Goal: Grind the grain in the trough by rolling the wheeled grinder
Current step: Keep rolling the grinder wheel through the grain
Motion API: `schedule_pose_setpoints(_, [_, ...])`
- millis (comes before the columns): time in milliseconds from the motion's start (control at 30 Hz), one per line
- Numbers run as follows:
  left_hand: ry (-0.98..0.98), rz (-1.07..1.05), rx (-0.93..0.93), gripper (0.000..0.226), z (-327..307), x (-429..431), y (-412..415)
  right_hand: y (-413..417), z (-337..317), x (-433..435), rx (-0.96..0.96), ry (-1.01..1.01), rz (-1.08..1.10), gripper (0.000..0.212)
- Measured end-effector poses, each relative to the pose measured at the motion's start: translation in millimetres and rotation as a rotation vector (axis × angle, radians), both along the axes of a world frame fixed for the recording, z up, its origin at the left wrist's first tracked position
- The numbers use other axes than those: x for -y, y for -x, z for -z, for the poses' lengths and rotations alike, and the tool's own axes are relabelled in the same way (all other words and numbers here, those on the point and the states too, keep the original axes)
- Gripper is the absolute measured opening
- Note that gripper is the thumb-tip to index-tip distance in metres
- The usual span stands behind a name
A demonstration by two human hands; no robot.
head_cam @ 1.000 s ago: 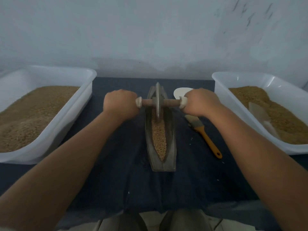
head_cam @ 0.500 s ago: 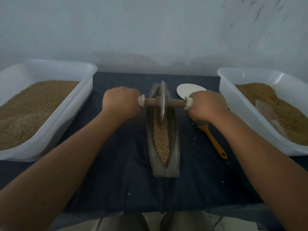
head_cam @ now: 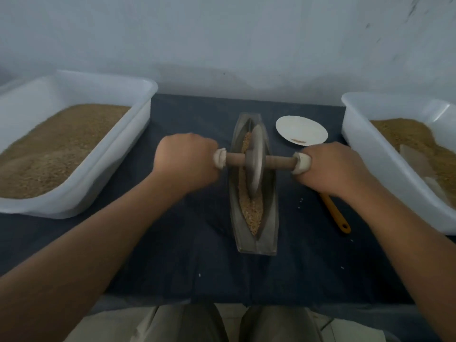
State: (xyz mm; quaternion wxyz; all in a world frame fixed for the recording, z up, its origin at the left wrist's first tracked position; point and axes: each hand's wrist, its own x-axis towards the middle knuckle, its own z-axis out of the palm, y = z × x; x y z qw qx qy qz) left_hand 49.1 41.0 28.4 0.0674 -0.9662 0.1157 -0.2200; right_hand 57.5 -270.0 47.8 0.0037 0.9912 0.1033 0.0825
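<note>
A narrow boat-shaped metal trough lies lengthwise on the dark cloth, with tan grain along its groove. The wheeled grinder stands upright in the groove near the trough's middle, its disc on the grain and its wooden axle crossing the trough. My left hand grips the axle's left end. My right hand grips the right end. Both fists hide the handle tips; only pale collars show beside them.
Two white plastic tubs of grain flank the trough: one at the left and one at the right, the right holding a pale scoop. A white dish and an orange-handled brush lie right of the trough.
Both hands have pulled the grinder toward me, from the trough's far end to about its middle. Grain now shows beyond the disc as well as in front.
</note>
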Motion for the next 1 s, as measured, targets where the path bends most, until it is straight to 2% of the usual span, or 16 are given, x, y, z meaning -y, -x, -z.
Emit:
schedule_pose_setpoints(167, [0.076,-0.069,-0.074,0.03,-20.5,13.5,-52.3,-45.2,-0.8,-15.1,0.178,-0.012,0.045,0.036])
schedule_pose_setpoints(233, [0.05,-0.061,-0.078,0.031,-20.4,12.0,-43.4,-40.7,-9.1,-14.8,0.094,0.016,0.027,0.031])
schedule_pose_setpoints(333, [0.009,0.01,0.005,0.039,-5.5,-0.2,-1.1,-4.8,-16.2,-3.3,-0.164,0.037,-0.01,0.026])
schedule_pose_setpoints(433, [0.068,0.118,0.174,0.039,4.6,-12.9,39.7,39.0,-25.6,2.6,-0.253,-0.08,-0.152,0.035])
schedule_pose_setpoints(500, [0.066,0.113,0.166,0.04,6.6,-13.4,33.0,35.7,-22.5,3.4,-0.269,-0.108,-0.157,0.038])
schedule_pose_setpoints(567, [0.005,0.048,0.067,0.041,4.4,-5.6,5.9,13.6,-14.7,-1.3,-0.178,-0.076,-0.068,0.047])
schedule_pose_setpoints(633, [0.022,-0.007,0.008,0.041,-5.9,3.4,-28.9,-15.4,-6.6,-7.0,-0.031,-0.019,0.006,0.038])
schedule_pose_setpoints(733, [0.056,-0.037,-0.043,0.039,-17.5,11.9,-60.2,-41.2,-7.9,-19.4,0.138,-0.003,-0.031,0.027])
schedule_pose_setpoints(867, [0.048,-0.045,-0.054,0.037,-14.5,9.8,-35.9,-32.4,-14.5,-15.1,0.032,0.019,-0.018,0.024])
schedule_pose_setpoints(1000, [0.019,0.039,0.031,0.043,7.4,-11.5,26.5,17.5,-21.2,2.5,-0.146,0.008,-0.124,0.037])
